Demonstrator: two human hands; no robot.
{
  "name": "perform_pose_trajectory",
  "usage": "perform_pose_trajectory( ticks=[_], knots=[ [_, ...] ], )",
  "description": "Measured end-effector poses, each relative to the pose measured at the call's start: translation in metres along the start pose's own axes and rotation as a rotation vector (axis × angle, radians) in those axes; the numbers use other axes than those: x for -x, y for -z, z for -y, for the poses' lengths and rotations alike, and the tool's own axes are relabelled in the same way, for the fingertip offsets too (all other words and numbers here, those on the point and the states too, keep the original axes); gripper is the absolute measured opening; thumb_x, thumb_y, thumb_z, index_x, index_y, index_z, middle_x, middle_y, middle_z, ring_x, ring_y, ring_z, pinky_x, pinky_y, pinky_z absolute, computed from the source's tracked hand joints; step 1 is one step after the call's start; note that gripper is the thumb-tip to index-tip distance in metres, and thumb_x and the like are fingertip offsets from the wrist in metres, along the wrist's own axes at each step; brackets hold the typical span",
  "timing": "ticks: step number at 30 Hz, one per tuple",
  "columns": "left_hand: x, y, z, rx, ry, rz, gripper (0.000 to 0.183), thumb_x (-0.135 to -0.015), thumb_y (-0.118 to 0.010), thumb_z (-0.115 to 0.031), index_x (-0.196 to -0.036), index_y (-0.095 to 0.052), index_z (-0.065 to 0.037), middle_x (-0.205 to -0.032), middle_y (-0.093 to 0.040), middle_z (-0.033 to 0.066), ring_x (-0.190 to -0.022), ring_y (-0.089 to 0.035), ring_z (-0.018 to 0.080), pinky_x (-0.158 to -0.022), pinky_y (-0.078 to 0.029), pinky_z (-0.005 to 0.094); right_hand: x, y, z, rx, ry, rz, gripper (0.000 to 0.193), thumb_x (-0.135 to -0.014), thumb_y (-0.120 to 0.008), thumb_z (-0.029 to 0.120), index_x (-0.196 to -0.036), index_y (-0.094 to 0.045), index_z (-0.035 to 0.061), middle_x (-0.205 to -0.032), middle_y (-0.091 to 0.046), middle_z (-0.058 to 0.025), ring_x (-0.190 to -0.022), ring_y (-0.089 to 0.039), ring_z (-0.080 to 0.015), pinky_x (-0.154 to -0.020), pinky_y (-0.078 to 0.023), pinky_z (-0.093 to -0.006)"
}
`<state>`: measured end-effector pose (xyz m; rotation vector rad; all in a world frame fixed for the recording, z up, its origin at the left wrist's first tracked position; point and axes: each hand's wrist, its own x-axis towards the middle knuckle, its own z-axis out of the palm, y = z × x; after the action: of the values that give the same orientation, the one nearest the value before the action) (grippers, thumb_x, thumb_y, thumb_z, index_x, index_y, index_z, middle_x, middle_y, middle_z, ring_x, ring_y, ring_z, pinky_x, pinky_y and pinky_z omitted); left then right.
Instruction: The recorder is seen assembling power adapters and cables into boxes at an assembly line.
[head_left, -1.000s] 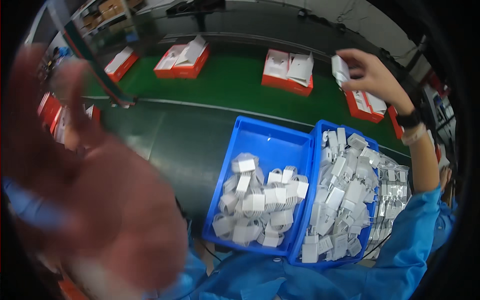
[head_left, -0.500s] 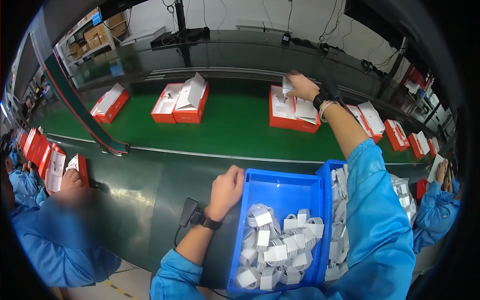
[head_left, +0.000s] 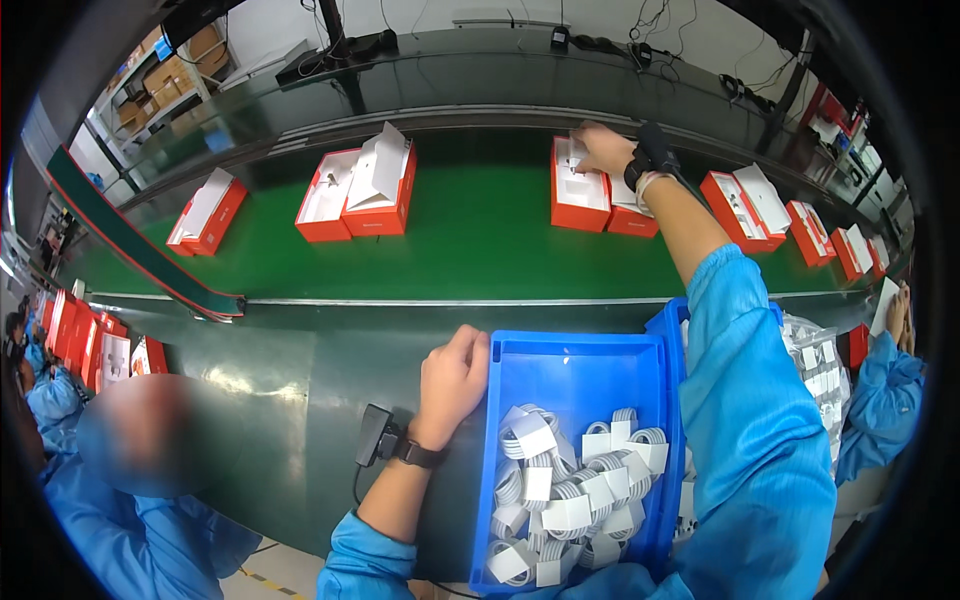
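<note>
My right hand (head_left: 604, 150) reaches over an open red box (head_left: 580, 216) with a white insert, on the green belt (head_left: 470, 220). Its fingers close together at the far end of the insert, around a small pale item I cannot make out. My right wrist partly covers a second red box (head_left: 632, 221) beside it. Near the blue bin (head_left: 580, 348), my left hand (head_left: 455, 385) rests in a loose fist against the bin's left wall, with nothing visible in it. White coiled cables (head_left: 567, 513) with paper bands lie in the bin.
More open red boxes (head_left: 378, 220) stand along the belt on both sides. Right of the bin are another blue bin, partly under my sleeve, and a clear bag (head_left: 825, 380) of white parts. A slanting green strip (head_left: 130, 235) crosses the left. Blue-sleeved co-workers (head_left: 150, 530) sit at either side.
My right hand has shifted slightly along the box to the insert's far end. My left fist stays by the bin. At left, a co-worker's hand has left a red box.
</note>
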<state>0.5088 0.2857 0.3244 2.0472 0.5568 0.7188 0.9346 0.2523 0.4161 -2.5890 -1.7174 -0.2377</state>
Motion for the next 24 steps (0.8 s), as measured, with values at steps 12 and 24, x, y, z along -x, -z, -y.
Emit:
perform_pose_trajectory(
  ticks=[12,24],
  knots=[
    [0.0,0.003,-0.002,0.002,0.022,0.024,0.019,-0.094,-0.054,-0.019,-0.083,-0.058,-0.004,-0.062,-0.059,0.0182,-0.058,-0.06,0.0384,-0.053,-0.046,0.0447,0.004,-0.006,-0.018,0.081,-0.02,0.073,0.064,-0.067,-0.078,0.027,-0.119,-0.058,-0.0042,-0.114,-0.058,-0.0217,-0.11,-0.055,-0.0368,-0.099,-0.044,-0.0392],
    [-0.002,-0.002,-0.004,0.019,0.017,0.049,0.023,-0.095,-0.052,-0.022,-0.083,-0.056,-0.003,-0.066,-0.058,0.0212,-0.065,-0.059,0.0429,-0.055,-0.044,0.0465,0.031,-0.025,-0.052,0.197,0.0,-0.079,0.02,-0.075,-0.071,0.019,-0.093,-0.075,0.0121,-0.091,-0.066,-0.0192,-0.091,-0.063,-0.0377,-0.082,-0.051,-0.0448]
  ],
)
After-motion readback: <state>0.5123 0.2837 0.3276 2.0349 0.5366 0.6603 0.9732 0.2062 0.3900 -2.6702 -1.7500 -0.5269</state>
